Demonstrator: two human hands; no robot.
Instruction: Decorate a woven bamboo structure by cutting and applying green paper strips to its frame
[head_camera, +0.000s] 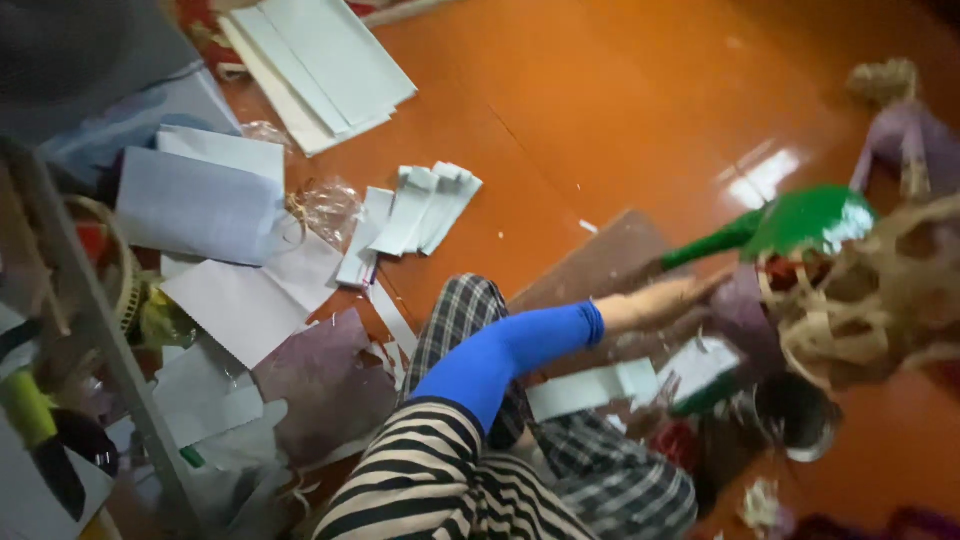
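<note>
Grip unclear — blurred right hand (665, 298) outstretched beside purple paper (742, 312), near green bottle (790, 225), over orange floor (560, 110).

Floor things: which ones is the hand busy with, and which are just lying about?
In hand: right hand reaching to the purple piece, beside the woven basket.
Lying about: white paper strips, paper stack, grey sheets, green cone.

One arm in a blue sleeve (510, 350) stretched from lower centre toward the right; its hand (668, 298) lay blurred, fingers extended.
</note>
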